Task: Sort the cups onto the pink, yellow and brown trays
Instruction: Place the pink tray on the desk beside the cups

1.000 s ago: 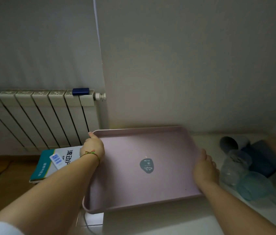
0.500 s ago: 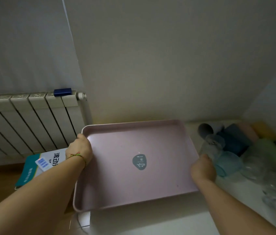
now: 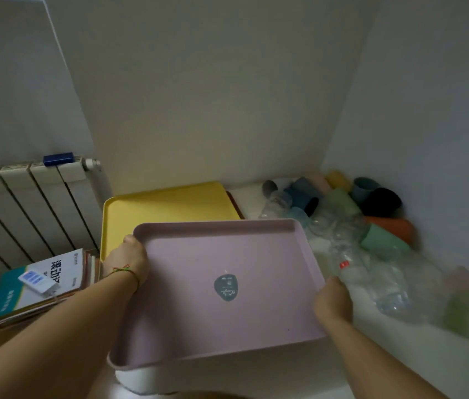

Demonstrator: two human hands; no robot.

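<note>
I hold an empty pink tray (image 3: 187, 318) with a dark sticker in its middle. My left hand (image 3: 126, 260) grips its left rim and my right hand (image 3: 332, 300) grips its right rim. Behind it a yellow tray (image 3: 167, 203) lies on the white table, with a sliver of brown tray (image 3: 234, 204) showing at its right edge. A heap of cups lies in the right corner: grey, blue, pink, yellow, teal, a black cup (image 3: 381, 201), an orange cup (image 3: 391, 227), green cups (image 3: 383, 243) and several clear plastic cups (image 3: 371, 277).
A white radiator (image 3: 26, 208) with a small blue object (image 3: 58, 159) on top stands at the left. A stack of books (image 3: 37, 286) lies below it beside the table. Walls close in behind and to the right of the white table (image 3: 400, 358).
The pink tray has come toward me off the stack, uncovering the yellow tray beneath. The view has swung right, showing more of the cup heap. Both hands keep their grip.
</note>
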